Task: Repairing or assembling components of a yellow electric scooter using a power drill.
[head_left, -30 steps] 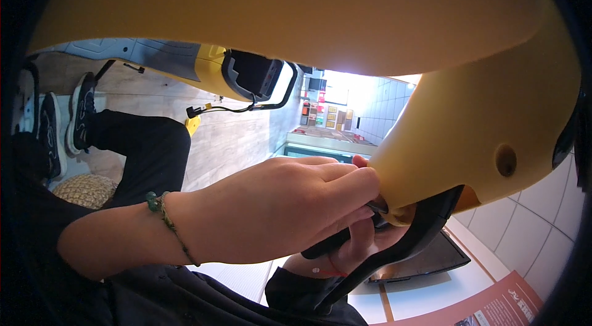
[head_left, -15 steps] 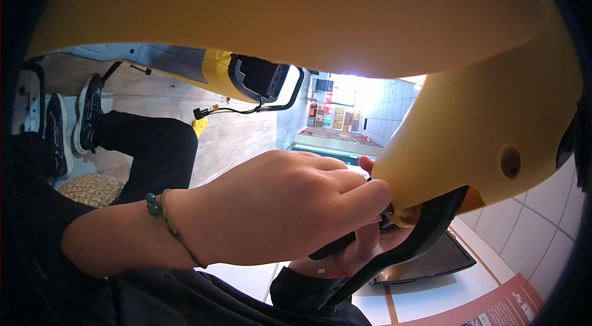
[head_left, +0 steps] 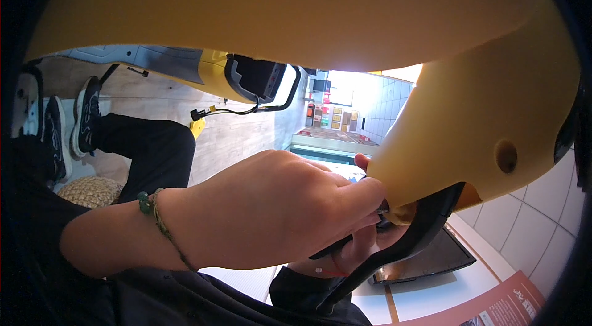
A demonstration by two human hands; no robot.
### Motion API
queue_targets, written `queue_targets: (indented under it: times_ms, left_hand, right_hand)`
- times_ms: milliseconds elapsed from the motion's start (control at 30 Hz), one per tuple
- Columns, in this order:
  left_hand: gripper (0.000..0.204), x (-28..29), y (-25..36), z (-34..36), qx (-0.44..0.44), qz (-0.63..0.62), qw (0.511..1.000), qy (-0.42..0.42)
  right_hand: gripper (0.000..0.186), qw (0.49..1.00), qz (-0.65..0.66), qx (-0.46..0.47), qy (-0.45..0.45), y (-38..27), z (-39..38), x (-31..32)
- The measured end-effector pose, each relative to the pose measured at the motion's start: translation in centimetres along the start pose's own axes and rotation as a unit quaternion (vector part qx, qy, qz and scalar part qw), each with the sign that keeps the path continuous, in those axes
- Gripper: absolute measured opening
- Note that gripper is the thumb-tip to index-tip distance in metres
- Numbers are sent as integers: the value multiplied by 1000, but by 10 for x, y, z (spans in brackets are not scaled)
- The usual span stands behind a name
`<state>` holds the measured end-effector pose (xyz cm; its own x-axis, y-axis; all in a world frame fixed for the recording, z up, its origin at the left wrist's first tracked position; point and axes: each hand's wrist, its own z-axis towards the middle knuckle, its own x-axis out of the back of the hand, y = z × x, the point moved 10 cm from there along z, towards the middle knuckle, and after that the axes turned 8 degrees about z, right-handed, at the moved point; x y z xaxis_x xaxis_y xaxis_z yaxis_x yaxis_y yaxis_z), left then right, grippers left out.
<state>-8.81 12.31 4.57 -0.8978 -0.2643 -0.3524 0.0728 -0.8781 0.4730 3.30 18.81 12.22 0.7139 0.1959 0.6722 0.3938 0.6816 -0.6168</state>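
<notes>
A large smooth yellow shell (head_left: 296, 11) fills the upper view and curves down on the right, where a round recessed hole (head_left: 507, 157) shows. My left hand (head_left: 277, 209), wearing a green-beaded bracelet, has its back to me and its fingers curled at the shell's lower edge. Beneath it, my right hand (head_left: 364, 246), with a red cord at the wrist, has fingers bent against the same spot. Dark bits show between the fingertips, but what either hand grips is too hidden to name. Passing in front of my right hand, a curved black bar (head_left: 425, 227) runs from the shell toward my lap.
A second yellow and grey machine (head_left: 185, 70) with a black tube frame stands at left. Its loose cable ends in a black connector (head_left: 197, 114). By my shoes (head_left: 86, 116) sits a woven round seat (head_left: 91, 191). A dark screen (head_left: 425, 258) and a red printed panel (head_left: 499, 304) lie lower right.
The yellow shell and my left hand sit slightly further left in the view. Both hands stay at the same edge, with the left fingers shifted only a little.
</notes>
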Motion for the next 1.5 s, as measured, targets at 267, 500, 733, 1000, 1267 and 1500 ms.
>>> queue_targets:
  times_ms: [267,500,733,1000,1267,1500]
  left_hand:
    - [15,-3,-11,2,81,-132,987,-42]
    - [14,-14,-19,-8,125,-122,984,-48]
    - [19,5,-19,-12,82,-65,994,8]
    - [18,-8,-17,-15,81,-82,992,53]
    - [25,-14,-18,-19,151,-96,984,7]
    - [27,-13,-16,-19,162,-49,986,1]
  right_hand:
    - [65,997,31,18,72,-14,-3,-11]
    - [62,989,-55,-107,90,-3,4,10]
    - [60,990,-118,64,-36,31,-17,-2]
    - [61,996,52,54,-54,7,-2,-9]
    - [69,993,23,114,-25,-4,-17,-23]
    - [75,988,21,152,14,-30,11,-2]
